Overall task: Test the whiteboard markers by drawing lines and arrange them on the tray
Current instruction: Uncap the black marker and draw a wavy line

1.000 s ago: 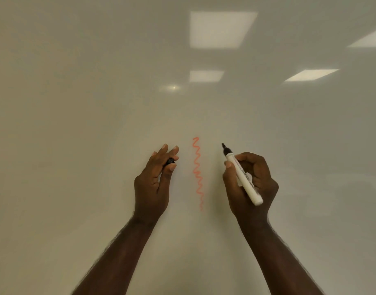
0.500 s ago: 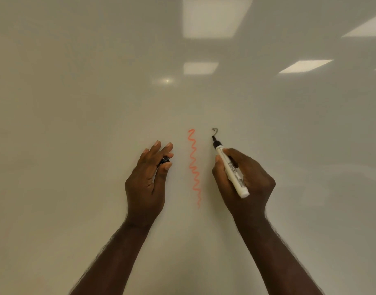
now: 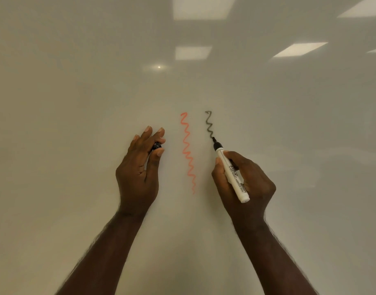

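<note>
Glossy off-white surface point(image 3: 76, 145) fills whole view. Reflected square ceiling light panels: large one at top centre point(image 3: 200, 7), smaller below point(image 3: 193, 53), angled one at right point(image 3: 299, 49). Small bright glare spot point(image 3: 159, 67) left of centre. Soft, even lighting.

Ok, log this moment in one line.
right hand: drawing black squiggle with marker | left hand: pinching black cap | orange squiggle: done
</note>
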### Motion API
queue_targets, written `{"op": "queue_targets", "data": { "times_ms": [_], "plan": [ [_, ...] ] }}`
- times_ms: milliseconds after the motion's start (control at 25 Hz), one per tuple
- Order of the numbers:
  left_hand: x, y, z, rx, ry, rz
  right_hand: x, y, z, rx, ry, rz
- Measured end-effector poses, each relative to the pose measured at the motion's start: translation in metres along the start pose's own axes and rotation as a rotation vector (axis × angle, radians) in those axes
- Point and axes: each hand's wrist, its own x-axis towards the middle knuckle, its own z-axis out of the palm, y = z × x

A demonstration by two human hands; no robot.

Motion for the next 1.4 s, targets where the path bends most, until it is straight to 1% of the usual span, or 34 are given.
{"op": "queue_targets", "data": {
  "times_ms": [160,600,800,960,1120,1280,1400],
  "plan": [
    [0.0,0.002,0.001,-0.015,0.015,0.019,-0.012,0.001,-0.005,-0.024,-0.017,-0.023],
    [-0.001,0.003,0.001,-0.029,0.015,0.024,-0.04,0.004,-0.028,-0.022,-0.084,-0.001],
    [-0.002,0.005,0.0,-0.053,0.004,-0.009,-0.057,0.003,-0.037,-0.025,-0.125,0.029],
    [-0.002,0.005,-0.004,-0.049,-0.022,-0.074,-0.066,0.004,-0.046,-0.044,-0.141,0.039],
    [-0.012,0.007,-0.007,-0.038,-0.052,-0.071,-0.078,0.004,-0.054,-0.044,-0.194,0.047],
    [-0.022,0.01,-0.014,-0.067,-0.099,-0.119,-0.08,-0.002,-0.063,-0.012,-0.212,0.097],
    [-0.027,0.018,-0.024,-0.115,-0.132,-0.226,-0.071,-0.013,-0.075,0.077,-0.135,0.238]
  ]
}}
